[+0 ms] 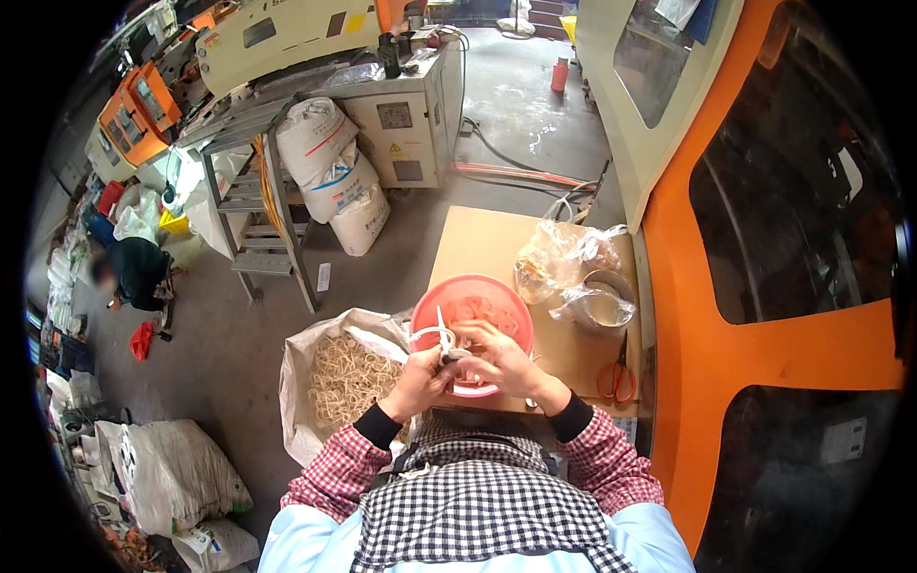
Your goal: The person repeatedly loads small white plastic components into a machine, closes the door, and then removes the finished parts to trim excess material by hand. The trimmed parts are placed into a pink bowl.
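My left hand (420,382) is closed on a thin, branched white plastic piece (445,332) that looks like a moulding sprue. Its white arms stick up past my fingers. Meeting it from the other side, my right hand (504,365) has its fingers bent around the piece's lower end, where something small and darker shows between the hands. Both hands are over the near part of a pink basin (523,320), which holds many pale pink pieces (482,310). Left of the basin, a white woven sack (298,382) is filled with cream-coloured plastic strips (349,382).
Red-handled scissors (619,382) lie on the brown tabletop (468,239), near clear plastic bags (564,258) and a round container (604,304). An orange machine (688,382) borders the right side. Stacked white sacks (330,172) stand by metal steps (263,263). Another person (138,272) crouches far left.
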